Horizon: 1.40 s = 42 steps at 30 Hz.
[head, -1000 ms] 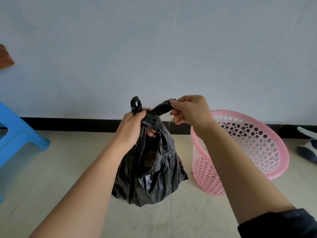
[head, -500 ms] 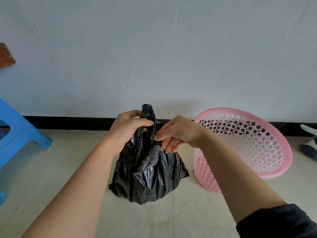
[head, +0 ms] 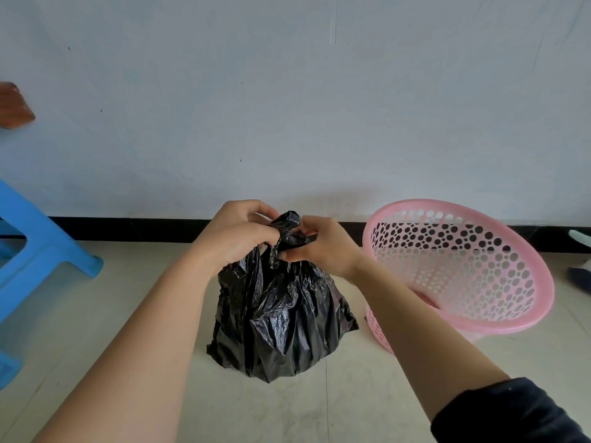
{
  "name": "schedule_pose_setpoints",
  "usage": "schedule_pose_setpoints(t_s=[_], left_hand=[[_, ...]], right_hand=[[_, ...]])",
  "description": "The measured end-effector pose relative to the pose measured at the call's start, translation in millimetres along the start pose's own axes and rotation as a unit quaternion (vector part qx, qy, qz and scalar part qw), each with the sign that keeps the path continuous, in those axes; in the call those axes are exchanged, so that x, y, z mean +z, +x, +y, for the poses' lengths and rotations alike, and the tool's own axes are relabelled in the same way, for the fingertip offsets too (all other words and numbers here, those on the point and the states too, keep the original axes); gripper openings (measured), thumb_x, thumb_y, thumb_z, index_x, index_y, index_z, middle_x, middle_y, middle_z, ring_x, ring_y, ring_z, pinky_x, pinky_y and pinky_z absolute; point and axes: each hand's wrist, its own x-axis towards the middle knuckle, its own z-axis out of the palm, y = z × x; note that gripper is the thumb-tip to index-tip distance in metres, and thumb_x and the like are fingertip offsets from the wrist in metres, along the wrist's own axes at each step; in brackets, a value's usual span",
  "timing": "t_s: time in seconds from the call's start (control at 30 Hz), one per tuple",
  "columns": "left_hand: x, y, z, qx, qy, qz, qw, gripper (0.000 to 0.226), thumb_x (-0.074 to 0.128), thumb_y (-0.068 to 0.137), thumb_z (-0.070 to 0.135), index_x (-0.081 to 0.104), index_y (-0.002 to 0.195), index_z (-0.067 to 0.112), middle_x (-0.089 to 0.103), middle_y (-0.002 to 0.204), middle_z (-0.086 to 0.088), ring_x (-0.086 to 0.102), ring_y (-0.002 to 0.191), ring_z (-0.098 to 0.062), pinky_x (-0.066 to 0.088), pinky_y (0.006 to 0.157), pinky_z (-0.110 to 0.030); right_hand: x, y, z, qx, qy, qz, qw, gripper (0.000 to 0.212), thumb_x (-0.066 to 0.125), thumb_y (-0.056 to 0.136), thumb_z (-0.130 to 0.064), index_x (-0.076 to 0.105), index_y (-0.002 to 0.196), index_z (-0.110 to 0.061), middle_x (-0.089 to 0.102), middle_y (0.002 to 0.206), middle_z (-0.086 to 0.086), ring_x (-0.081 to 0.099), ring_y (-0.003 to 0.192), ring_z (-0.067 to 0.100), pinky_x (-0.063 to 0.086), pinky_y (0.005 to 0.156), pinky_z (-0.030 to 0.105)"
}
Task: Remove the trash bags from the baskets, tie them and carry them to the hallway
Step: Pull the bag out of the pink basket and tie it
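A full black trash bag hangs just over the tiled floor in the middle of the head view. Its twisted top ends bunch between my hands. My left hand grips the bag's neck from the left. From the right, my right hand pinches the other black strip, fingertips almost touching the left hand. To the right of the bag stands a pink perforated basket, tilted toward me, with no bag inside it.
A blue plastic stool stands at the left edge. A pale wall with a black baseboard runs across behind everything. A shoe lies at the far right. A brown object sticks in at upper left.
My hands, apart and stretching the bag's handles a second ago, have come together at its neck. The bag has sunk lower toward the floor.
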Motion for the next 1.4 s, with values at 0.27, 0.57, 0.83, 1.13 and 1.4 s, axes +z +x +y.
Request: schedule_pose_setpoints(t_s=[0.27,0.57,0.83,1.13,1.4], left_hand=[[3,4,-10,-0.033,0.106,0.022,0.994,0.014,0.067,0.071,0.034,0.07,0.084,0.03,0.068,0.079,0.008,0.062,0.08,-0.015,0.042,0.067,-0.026],[-1,7,-20,-0.04,0.0,0.051,0.998,0.012,0.068,0.073,0.016,0.077,0.078,0.024,0.075,0.072,0.005,0.065,0.089,-0.008,0.045,0.089,-0.027],[2,12,-28,-0.032,-0.075,0.161,0.984,0.029,0.08,0.069,0.006,0.075,0.089,0.026,0.072,0.09,0.01,0.063,0.089,-0.006,0.04,0.072,-0.015],[5,7,-29,-0.046,-0.205,0.079,0.974,0.025,0.077,0.072,0.001,0.075,0.09,0.017,0.075,0.091,0.004,0.064,0.093,-0.006,0.043,0.082,-0.016],[10,2,-33,-0.055,-0.267,0.008,0.962,0.025,0.069,0.074,-0.005,0.071,0.067,0.019,0.072,0.072,0.0,0.064,0.086,-0.021,0.048,0.083,-0.031]], right_hand=[[16,5,6,-0.022,-0.053,0.067,0.996,0.028,0.076,0.076,-0.014,0.048,0.076,-0.012,0.051,0.066,-0.003,0.042,0.06,0.014,0.032,0.053,0.027],[15,6,6,-0.007,-0.025,0.076,0.997,0.029,0.078,0.072,-0.013,0.051,0.083,-0.013,0.055,0.071,-0.004,0.045,0.057,0.009,0.031,0.045,0.013],[10,3,2,0.039,0.07,-0.006,0.997,0.01,0.068,0.079,-0.017,0.062,0.071,-0.015,0.054,0.069,0.002,0.048,0.067,0.018,0.034,0.064,0.031],[9,1,-2,0.106,0.187,0.047,0.975,0.042,0.046,0.096,-0.045,0.07,0.094,-0.01,0.066,0.089,-0.005,0.061,0.091,0.012,0.039,0.075,0.016],[25,3,-9,0.169,0.396,0.083,0.899,0.03,0.071,0.085,-0.035,0.068,0.081,-0.005,0.064,0.074,0.005,0.06,0.062,0.014,0.052,0.059,0.023]])
